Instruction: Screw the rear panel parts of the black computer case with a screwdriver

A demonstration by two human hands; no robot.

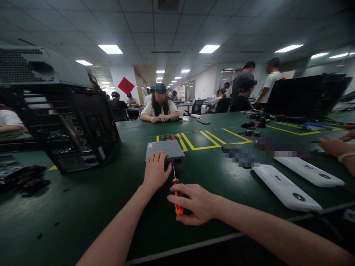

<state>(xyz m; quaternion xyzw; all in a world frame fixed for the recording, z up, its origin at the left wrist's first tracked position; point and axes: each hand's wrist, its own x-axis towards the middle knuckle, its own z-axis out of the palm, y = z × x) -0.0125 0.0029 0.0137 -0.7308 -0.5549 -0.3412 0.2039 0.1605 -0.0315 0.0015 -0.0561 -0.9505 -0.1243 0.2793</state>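
A grey metal computer power supply lies flat on the green table in front of me. My left hand rests on its near left side, fingers curled over the top edge and thumb against the near face. In my right hand is an orange and black screwdriver, its thin shaft pointing away from me. The tip reaches the near face of the power supply, close to my left thumb; whether it sits in a screw is too small to tell. Coloured wires lie behind the power supply.
At left stands an open black computer case with another power supply on top. Two white devices lie at right, near a co-worker's hand. Yellow tape marks the green table. A person sits opposite.
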